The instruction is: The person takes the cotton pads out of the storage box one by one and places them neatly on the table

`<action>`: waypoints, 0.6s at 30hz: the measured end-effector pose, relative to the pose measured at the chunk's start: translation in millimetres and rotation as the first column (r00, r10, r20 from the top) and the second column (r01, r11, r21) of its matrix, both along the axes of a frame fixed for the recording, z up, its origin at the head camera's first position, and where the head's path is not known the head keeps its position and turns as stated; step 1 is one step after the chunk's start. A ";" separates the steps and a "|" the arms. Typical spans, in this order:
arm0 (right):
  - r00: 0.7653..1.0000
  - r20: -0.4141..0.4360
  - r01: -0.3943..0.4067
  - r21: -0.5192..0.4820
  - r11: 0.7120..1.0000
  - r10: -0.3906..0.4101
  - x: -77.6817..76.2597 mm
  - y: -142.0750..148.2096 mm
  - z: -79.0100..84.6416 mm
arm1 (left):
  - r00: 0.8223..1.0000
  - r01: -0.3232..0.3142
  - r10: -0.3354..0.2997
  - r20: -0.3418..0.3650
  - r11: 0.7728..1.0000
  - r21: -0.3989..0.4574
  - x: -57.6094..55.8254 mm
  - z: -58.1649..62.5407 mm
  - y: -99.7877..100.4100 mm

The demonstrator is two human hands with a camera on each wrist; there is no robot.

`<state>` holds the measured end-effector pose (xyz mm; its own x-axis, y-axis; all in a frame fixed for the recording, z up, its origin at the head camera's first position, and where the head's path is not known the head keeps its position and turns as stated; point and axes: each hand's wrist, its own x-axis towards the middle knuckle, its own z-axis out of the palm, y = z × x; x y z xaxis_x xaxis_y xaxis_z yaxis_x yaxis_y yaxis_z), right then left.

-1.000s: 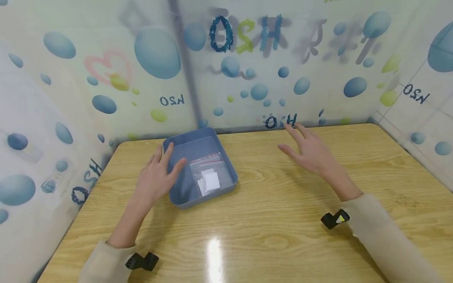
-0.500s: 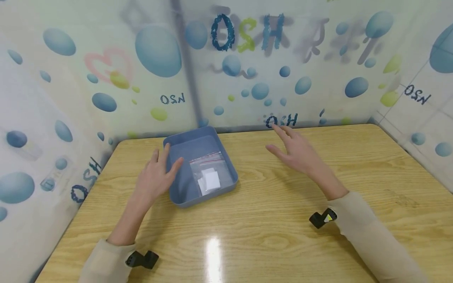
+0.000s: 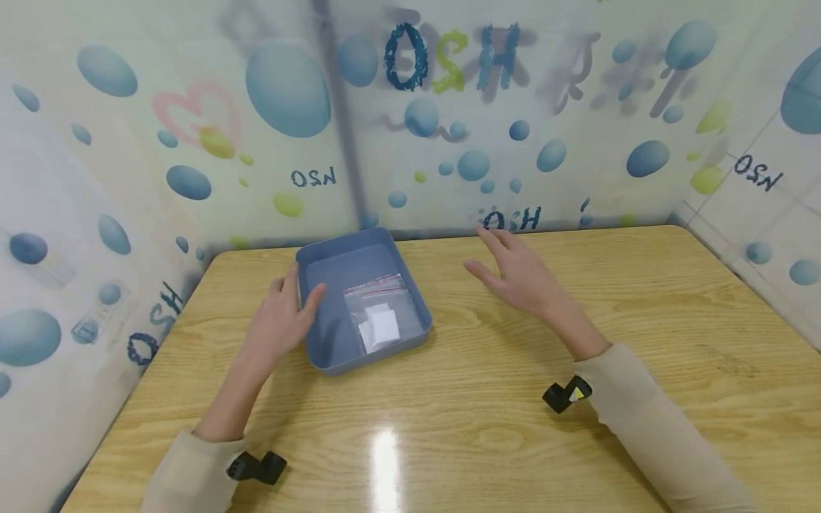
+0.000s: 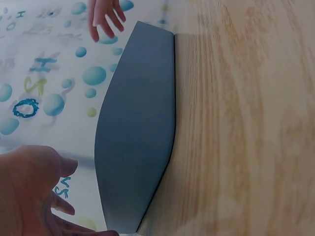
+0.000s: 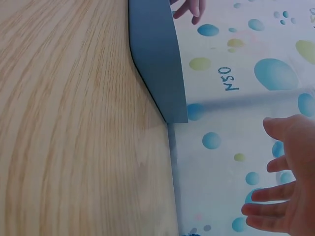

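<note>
A blue rectangular tray [image 3: 420, 303] stands on the wooden table, left of the middle. Inside it lies a clear zip-lock bag [image 3: 385, 303] with white pieces [image 3: 383, 326] in it. My left hand [image 3: 277, 317] is at the tray's left side, its thumb over the rim and its fingers along the outer wall. Whether those fingers touch the wall I cannot tell. To the right of the tray, my right hand [image 3: 522, 278] hovers above the table with spread fingers and holds nothing. The right wrist view shows that hand [image 5: 285, 182] apart from the tray's wall [image 5: 157, 59].
The wood-grain table [image 3: 487, 413] reaches back to a wall [image 3: 474, 128] printed with blue and green bubbles. Side walls stand at left and right. A black wrist camera [image 3: 256, 468] sits on the left sleeve, another wrist camera [image 3: 567, 394] on the right one.
My right hand has moved left, closer to the tray. The left hand has shifted slightly left, its fingers passing from over the tray to its left side. Tray and bag stay in place.
</note>
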<state>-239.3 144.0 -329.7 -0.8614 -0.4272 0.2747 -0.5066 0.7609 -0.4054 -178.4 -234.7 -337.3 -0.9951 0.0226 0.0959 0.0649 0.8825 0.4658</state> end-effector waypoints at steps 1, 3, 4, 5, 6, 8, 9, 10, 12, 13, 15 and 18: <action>1.000 0.001 -0.003 -0.003 1.000 0.003 0.2 -1.3 0.3 | 1.000 0.000 0.000 -0.003 1.000 0.004 -0.1 0.0 -0.1; 1.000 0.002 -0.011 -0.013 1.000 0.011 0.8 -4.3 0.9 | 1.000 -0.004 0.004 -0.002 1.000 0.011 -0.1 -0.2 -0.4; 1.000 0.002 -0.015 -0.016 1.000 0.015 1.2 -6.0 1.2 | 1.000 -0.004 0.004 0.000 1.000 0.011 -0.4 -0.4 -0.6; 1.000 0.004 -0.019 -0.019 1.000 0.019 1.5 -7.4 1.4 | 1.000 -0.005 0.005 0.003 1.000 0.012 -0.7 -0.6 -0.6; 1.000 0.004 -0.021 -0.019 1.000 0.021 1.8 -9.0 1.6 | 1.000 -0.006 0.006 0.006 1.000 0.013 -0.9 -0.9 -0.7; 1.000 0.006 -0.027 -0.020 0.999 0.027 2.5 -12.2 2.0 | 1.000 -0.008 0.008 0.011 1.000 0.016 -1.1 -1.2 -0.7; 1.000 0.008 -0.029 -0.019 0.999 0.029 2.7 -13.6 2.0 | 1.000 -0.009 0.008 0.012 1.000 0.016 -1.1 -1.3 -0.8; 0.999 0.011 -0.032 -0.021 0.999 0.032 2.9 -15.2 2.1 | 1.000 -0.007 0.007 0.013 1.000 0.014 -1.3 -1.5 -0.9; 0.999 0.016 -0.037 -0.023 0.999 0.037 3.4 -18.4 2.2 | 1.000 -0.007 0.007 0.014 1.000 0.014 -1.7 -1.9 -1.1; 0.999 0.018 -0.041 -0.025 0.999 0.041 3.7 -20.0 2.3 | 1.000 -0.008 0.007 0.015 1.000 0.014 -1.7 -1.9 -1.2; 0.999 0.020 -0.046 -0.027 0.999 0.046 4.0 -23.6 2.5 | 1.000 -0.012 0.012 0.024 1.000 0.017 -1.9 -2.0 -1.2; 0.998 0.022 -0.055 -0.024 0.998 0.055 4.1 -29.3 2.6 | 0.999 -0.024 0.024 0.047 0.999 0.021 -2.2 -2.2 -1.4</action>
